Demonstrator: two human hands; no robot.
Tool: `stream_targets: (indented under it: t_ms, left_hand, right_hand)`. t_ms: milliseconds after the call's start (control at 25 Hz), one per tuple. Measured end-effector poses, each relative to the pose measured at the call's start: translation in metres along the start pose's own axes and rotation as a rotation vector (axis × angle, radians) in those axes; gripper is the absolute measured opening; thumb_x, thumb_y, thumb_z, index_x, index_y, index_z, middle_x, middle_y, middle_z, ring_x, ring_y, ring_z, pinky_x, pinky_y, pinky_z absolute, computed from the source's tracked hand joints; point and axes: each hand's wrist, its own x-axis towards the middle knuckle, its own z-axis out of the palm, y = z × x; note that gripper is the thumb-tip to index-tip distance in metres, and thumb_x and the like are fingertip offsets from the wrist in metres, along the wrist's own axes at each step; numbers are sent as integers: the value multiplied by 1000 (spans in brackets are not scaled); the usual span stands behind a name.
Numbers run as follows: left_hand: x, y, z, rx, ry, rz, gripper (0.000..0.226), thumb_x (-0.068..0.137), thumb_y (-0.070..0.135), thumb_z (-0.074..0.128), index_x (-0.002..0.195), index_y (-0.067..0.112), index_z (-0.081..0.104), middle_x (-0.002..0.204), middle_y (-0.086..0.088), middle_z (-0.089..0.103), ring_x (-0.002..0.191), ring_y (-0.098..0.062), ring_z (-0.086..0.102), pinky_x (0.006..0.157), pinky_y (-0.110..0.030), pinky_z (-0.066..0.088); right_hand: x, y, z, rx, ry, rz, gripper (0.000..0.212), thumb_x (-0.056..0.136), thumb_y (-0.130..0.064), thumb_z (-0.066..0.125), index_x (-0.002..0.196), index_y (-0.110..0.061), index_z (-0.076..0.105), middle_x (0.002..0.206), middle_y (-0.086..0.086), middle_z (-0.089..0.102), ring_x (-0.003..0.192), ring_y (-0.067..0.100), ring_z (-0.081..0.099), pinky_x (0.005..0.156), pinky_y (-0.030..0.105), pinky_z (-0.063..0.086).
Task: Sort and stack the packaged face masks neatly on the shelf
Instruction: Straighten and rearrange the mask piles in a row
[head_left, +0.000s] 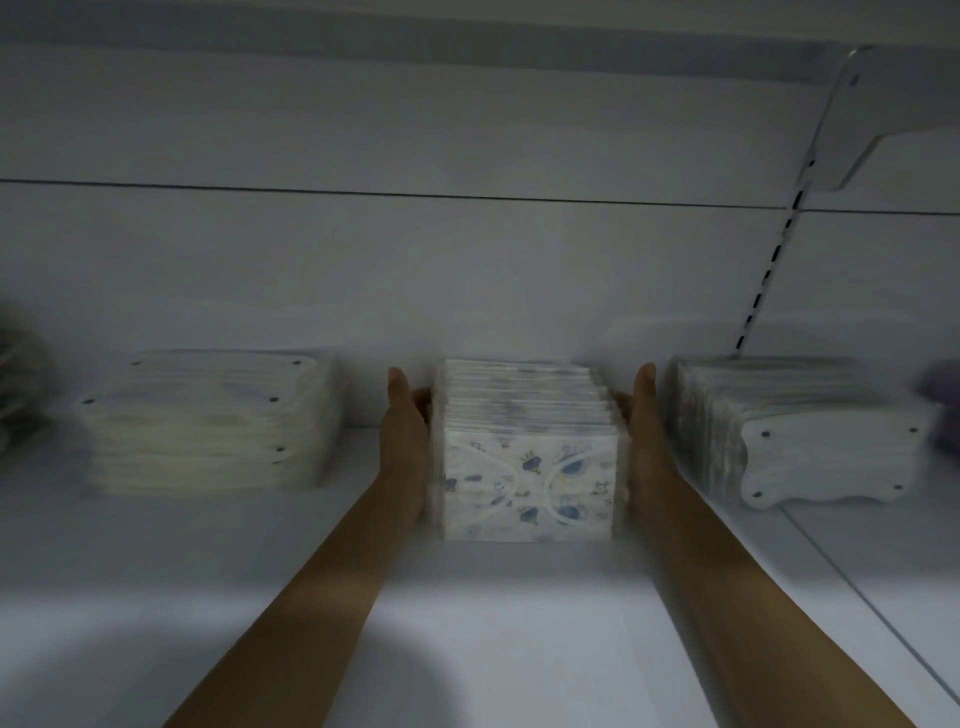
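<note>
Both hands press flat against the sides of the printed mask row (527, 447), the left hand (405, 431) on its left flank and the right hand (641, 431) on its right, palms inward and fingers stretched toward the back wall, so the packets are squeezed between them. That row stands on edge at the centre of the frame, on the white shelf (493, 623), its front packet showing a blue pattern on white. The step in hand looks like squaring up or seating this row (the blur makes the packet edges hard to read). My judgement is that the next move calls for an even push from both sides, then a release without the upright packets fanning or tipping forward.

Left of centre lies a flat stack of pale cream masks (208, 421), well apart from the left hand. Right of centre another grey-white stack (795, 431) stands just beside the right hand, leaving little room for the fingers to slip out there. A purple item (943, 405) shows at the right edge, and something dark (15, 384) at the left edge, too blurred to tell.
</note>
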Motion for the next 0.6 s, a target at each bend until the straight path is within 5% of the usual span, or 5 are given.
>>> stream_targets:
  t_ms: [160, 240, 360, 480, 600]
  left_hand:
    - [-10, 5, -20, -19, 109, -64, 76, 93, 67, 23, 129, 9, 55, 137, -13, 53, 127, -29, 49, 112, -42, 33]
    - [-25, 2, -16, -88, -18, -88, 79, 92, 70, 22, 144, 13, 40, 146, -9, 45, 132, -31, 45, 113, -48, 30]
    - [-49, -1, 5, -102, -207, -72, 70, 94, 66, 15, 126, 21, 58, 117, -7, 68, 101, -27, 67, 87, -44, 54]
    - [-53, -5, 9, -79, -253, 2, 66, 92, 65, 17, 113, 23, 63, 94, -3, 74, 79, -19, 72, 61, -34, 59]
    - [-58, -3, 3, 145, -272, 105, 77, 73, 72, 49, 133, 23, 53, 128, -3, 61, 115, -20, 60, 90, -35, 52]
  right_hand:
    - [0, -10, -15, -50, 94, 57, 91, 82, -81, 24, 124, -10, 60, 115, 12, 67, 101, 27, 64, 88, 39, 49]
    - [-3, -7, -18, -86, 53, 71, 100, 71, -90, 25, 126, -14, 60, 124, 10, 64, 112, 26, 61, 104, 45, 42]
    - [-25, -3, 2, -93, -105, 86, 78, 83, -80, 21, 108, -23, 68, 101, 3, 74, 94, 20, 70, 91, 39, 51]
    - [-32, -7, 14, -96, -54, -26, 63, 91, -67, 19, 100, -25, 65, 86, -5, 75, 83, 13, 71, 76, 30, 54]
    - [-36, -12, 15, -302, 91, -188, 61, 91, -66, 25, 117, -24, 60, 118, -2, 66, 113, 17, 59, 105, 36, 40]
